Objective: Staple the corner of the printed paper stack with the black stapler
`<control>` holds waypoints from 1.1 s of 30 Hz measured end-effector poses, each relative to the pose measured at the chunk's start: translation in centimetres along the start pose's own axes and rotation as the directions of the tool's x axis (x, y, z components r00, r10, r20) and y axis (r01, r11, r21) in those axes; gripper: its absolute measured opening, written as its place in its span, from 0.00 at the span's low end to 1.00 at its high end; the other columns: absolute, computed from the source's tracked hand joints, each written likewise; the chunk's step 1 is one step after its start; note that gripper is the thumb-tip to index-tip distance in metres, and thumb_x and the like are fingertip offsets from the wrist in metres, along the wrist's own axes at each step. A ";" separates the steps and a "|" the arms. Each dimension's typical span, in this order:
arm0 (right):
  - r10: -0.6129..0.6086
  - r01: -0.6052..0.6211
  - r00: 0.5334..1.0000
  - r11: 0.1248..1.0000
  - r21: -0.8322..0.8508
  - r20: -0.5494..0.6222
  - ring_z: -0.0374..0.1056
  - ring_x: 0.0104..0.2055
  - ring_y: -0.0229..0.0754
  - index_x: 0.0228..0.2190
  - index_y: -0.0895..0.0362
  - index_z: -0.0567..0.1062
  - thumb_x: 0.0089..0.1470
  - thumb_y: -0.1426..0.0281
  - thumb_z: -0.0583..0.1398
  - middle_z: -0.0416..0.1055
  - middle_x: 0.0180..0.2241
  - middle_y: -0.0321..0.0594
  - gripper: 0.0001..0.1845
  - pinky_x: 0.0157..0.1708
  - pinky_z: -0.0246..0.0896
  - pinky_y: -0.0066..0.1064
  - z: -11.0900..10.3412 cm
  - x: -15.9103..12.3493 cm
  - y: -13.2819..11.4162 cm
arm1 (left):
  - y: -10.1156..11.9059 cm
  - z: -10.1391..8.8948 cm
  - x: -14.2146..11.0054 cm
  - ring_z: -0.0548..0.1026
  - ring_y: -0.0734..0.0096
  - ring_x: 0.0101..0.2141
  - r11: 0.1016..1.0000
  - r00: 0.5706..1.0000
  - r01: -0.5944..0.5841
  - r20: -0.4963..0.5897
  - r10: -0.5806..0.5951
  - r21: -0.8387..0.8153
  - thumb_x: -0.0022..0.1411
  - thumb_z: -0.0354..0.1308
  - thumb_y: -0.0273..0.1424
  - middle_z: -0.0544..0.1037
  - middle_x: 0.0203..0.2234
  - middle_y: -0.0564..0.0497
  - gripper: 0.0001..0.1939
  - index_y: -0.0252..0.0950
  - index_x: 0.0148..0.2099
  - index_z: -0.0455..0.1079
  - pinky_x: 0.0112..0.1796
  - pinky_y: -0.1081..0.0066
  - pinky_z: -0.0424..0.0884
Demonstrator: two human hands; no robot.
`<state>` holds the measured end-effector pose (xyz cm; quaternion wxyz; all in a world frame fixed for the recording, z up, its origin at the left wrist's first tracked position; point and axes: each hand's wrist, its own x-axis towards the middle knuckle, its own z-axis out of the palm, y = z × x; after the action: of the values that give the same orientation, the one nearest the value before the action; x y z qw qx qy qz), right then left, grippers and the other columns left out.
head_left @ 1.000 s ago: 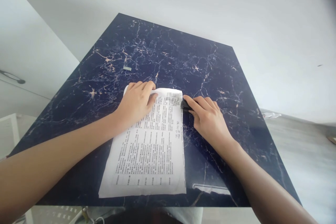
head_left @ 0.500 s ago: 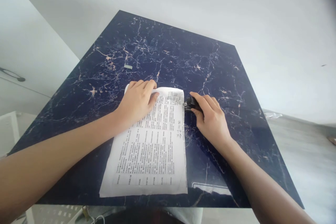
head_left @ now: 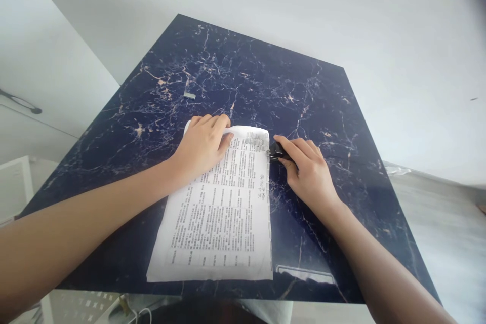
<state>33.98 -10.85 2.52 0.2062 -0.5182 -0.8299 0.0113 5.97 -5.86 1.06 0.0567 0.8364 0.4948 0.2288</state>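
Note:
Several stacked sheets of printed paper (head_left: 220, 217) lie lengthwise before me, their far edge lifted and slightly curled. My left hand (head_left: 205, 139) grips that far edge, fingers over the back and thumb on top of the print. To the right, my right hand (head_left: 306, 167) is closed around a small black stapler (head_left: 279, 152). The stapler's metal front end meets the right edge of the paper near its far corner. Whether the edge sits between its jaws I cannot tell. Handwritten marks run along the paper's right side.
The dark blue marble-patterned table (head_left: 258, 76) extends beyond the hands to a white wall (head_left: 304, 5). A small grey strip, perhaps staples (head_left: 189, 95), lies past my left hand. A white cable (head_left: 144, 314) hangs below the table's near edge.
The view has shifted slightly, moving the table and paper a little rightward. My right index finger and the stapler are marginally nearer the paper's edge. My left hand keeps its hold.

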 end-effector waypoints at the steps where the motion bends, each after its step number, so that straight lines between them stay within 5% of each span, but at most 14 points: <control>1: -0.005 0.005 1.000 1.000 -0.011 0.002 0.67 0.46 0.53 0.65 0.47 0.69 0.67 0.76 0.52 0.75 0.45 0.46 0.28 0.46 0.64 0.48 0.0 0.0 -0.1 | 0.0 0.0 0.0 0.76 0.55 0.44 1.000 1.000 0.001 0.002 -0.001 -0.002 0.76 0.49 0.31 0.79 0.42 0.44 0.08 0.37 0.50 0.68 0.51 0.52 0.67; 11: -0.010 0.024 0.997 0.984 -0.179 0.080 0.65 0.46 0.55 0.66 0.50 0.68 0.65 0.80 0.50 0.75 0.45 0.46 0.31 0.44 0.61 0.47 -0.2 0.1 -0.5 | 0.1 -0.1 0.0 0.77 0.54 0.45 1.000 1.000 0.013 0.002 -0.013 -0.020 0.76 0.50 0.31 0.79 0.42 0.44 0.07 0.37 0.50 0.68 0.52 0.53 0.66; 23: -0.075 0.126 0.979 0.955 -0.268 0.191 0.66 0.51 0.59 0.69 0.50 0.61 0.54 0.85 0.52 0.73 0.55 0.50 0.44 0.50 0.59 0.52 -0.7 0.3 -1.5 | 0.0 0.0 0.1 0.76 0.56 0.43 1.000 1.000 0.012 -0.018 -0.012 -0.005 0.76 0.51 0.31 0.79 0.41 0.46 0.06 0.38 0.50 0.68 0.51 0.53 0.67; 33: 0.116 -0.116 0.993 0.993 0.003 0.025 0.68 0.49 0.56 0.62 0.51 0.67 0.61 0.80 0.51 0.74 0.48 0.48 0.30 0.48 0.65 0.49 -0.9 0.1 0.3 | -0.1 0.1 0.1 0.76 0.55 0.42 1.000 1.000 -0.013 -0.023 0.014 0.022 0.75 0.52 0.30 0.79 0.41 0.45 0.05 0.38 0.49 0.68 0.50 0.54 0.68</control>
<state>34.53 -10.77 3.28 0.1960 -0.5650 -0.8008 0.0316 5.92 -5.74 0.98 0.0401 0.8377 0.4922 0.2332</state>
